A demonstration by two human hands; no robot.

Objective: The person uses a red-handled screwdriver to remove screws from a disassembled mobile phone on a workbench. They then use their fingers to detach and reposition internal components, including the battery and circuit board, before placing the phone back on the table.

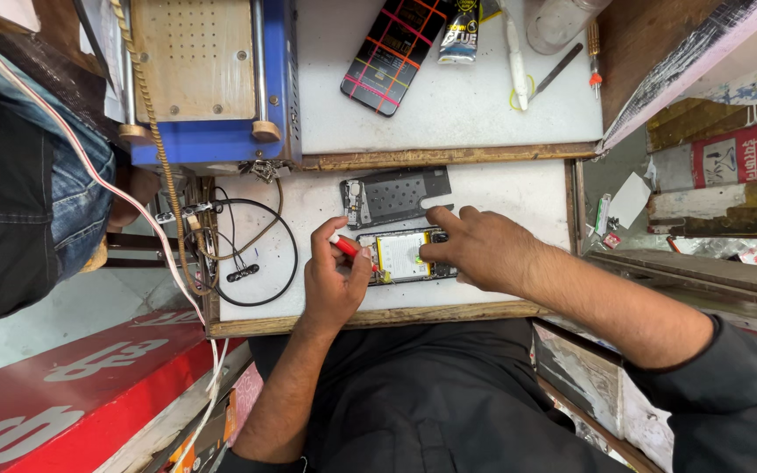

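Observation:
An opened phone [403,257] with its pale battery showing lies on a white work board [519,197]. My left hand [335,280] grips a red-handled screwdriver [346,246], its tip at the phone's left end. My right hand [475,248] rests on the phone's right part, fingertips pressing on it near the battery. A dark removed phone panel [393,194] lies just beyond the phone, touching none of my fingers.
A black cable loop [251,254] lies left on the board. Behind stand a blue machine with a tan plate [208,70], a phone with a coloured grid [392,48], a glue tube [460,35] and small tools [558,70]. Another person in jeans [37,193] stands at the left.

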